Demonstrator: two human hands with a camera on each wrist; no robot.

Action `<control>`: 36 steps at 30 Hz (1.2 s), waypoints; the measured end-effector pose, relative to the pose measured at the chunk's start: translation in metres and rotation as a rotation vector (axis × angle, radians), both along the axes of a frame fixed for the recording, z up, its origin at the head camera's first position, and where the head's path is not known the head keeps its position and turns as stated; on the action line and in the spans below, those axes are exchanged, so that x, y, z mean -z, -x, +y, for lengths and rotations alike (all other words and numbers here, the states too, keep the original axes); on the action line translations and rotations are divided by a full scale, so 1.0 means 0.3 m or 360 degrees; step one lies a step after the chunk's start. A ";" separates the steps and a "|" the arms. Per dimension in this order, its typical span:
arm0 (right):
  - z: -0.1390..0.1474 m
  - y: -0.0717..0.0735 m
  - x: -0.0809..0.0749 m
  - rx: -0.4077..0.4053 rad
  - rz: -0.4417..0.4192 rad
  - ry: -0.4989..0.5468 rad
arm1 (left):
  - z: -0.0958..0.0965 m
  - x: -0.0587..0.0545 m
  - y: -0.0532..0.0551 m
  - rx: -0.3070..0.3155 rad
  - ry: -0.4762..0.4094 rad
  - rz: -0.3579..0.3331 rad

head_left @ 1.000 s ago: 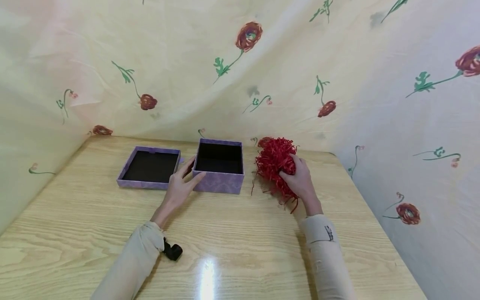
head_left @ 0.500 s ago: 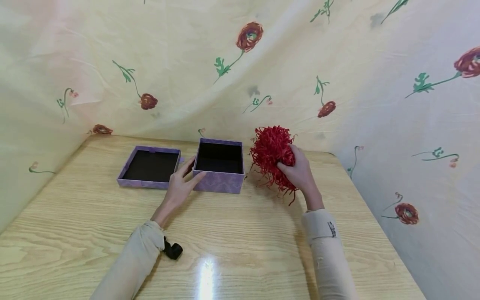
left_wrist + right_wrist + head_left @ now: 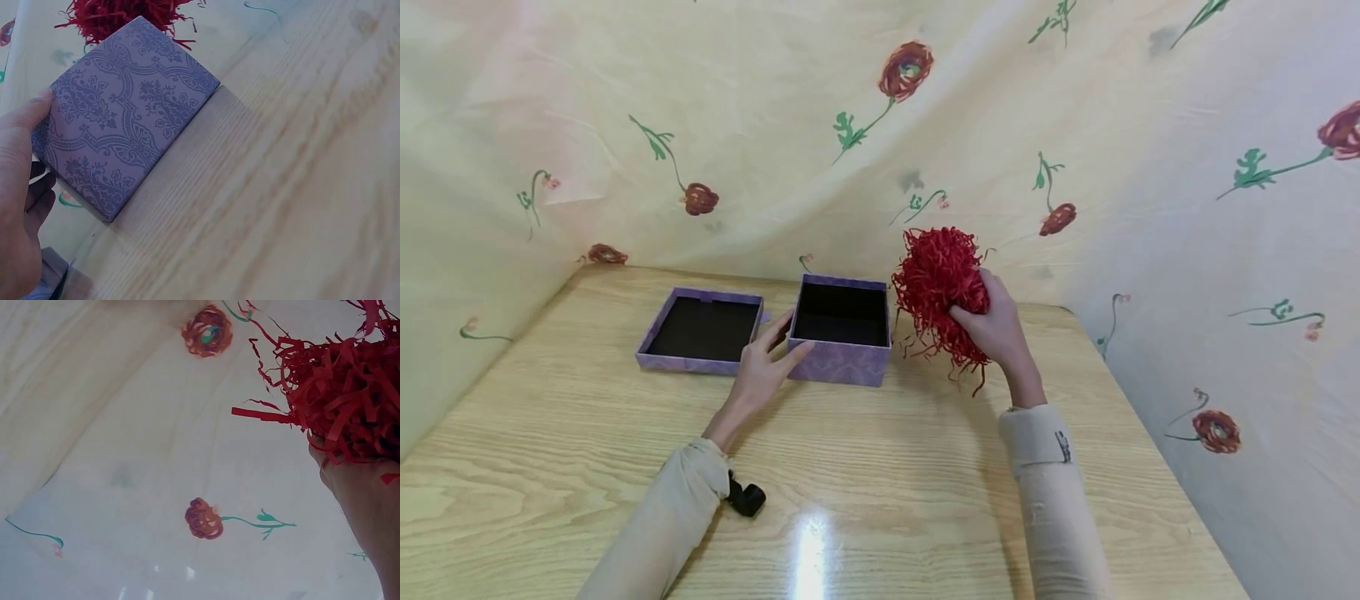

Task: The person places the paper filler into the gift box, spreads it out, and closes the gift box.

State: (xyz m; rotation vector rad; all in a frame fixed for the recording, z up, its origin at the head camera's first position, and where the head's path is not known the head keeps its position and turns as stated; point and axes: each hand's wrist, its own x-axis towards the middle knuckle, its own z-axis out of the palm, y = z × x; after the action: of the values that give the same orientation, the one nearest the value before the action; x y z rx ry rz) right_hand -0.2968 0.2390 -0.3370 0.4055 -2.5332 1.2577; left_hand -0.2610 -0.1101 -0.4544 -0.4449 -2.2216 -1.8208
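A bunch of red shredded paper (image 3: 936,283) is gripped in my right hand (image 3: 996,321), lifted over the table beside the box, with loose strands hanging down. In the right wrist view the shredded paper (image 3: 353,394) hides most of the fingers. The purple box (image 3: 842,362) with a dark interior stands upright and uncovered at the back middle. My left hand (image 3: 760,367) holds its near left corner, thumb on the front wall and fingers along the left side. From the left wrist the box (image 3: 125,112) shows a damask pattern, with the left hand (image 3: 19,187) at its edge.
Left of the box lies the matching lid (image 3: 688,365), black inside face up, close behind the left fingers. Floral cloth (image 3: 760,150) hangs behind and to the right of the wooden table (image 3: 880,467). A black strap piece (image 3: 747,498) sticks out at the left cuff.
My right hand has raised the red shredded paper off the table, up and slightly left towards the box. The left hand and the box stay where they were.
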 end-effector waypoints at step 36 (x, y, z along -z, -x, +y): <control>-0.234 0.043 -0.154 -0.0351 0.0014 0.0056 | -0.003 -0.003 0.002 -0.0027 0.0026 -0.0027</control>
State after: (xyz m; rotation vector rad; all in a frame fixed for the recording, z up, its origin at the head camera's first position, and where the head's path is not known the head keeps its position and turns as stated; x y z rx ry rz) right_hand -0.3097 0.1689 -0.2907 0.6966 -2.5089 1.3707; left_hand -0.2617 -0.1111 -0.4535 -0.4137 -2.2456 -1.8059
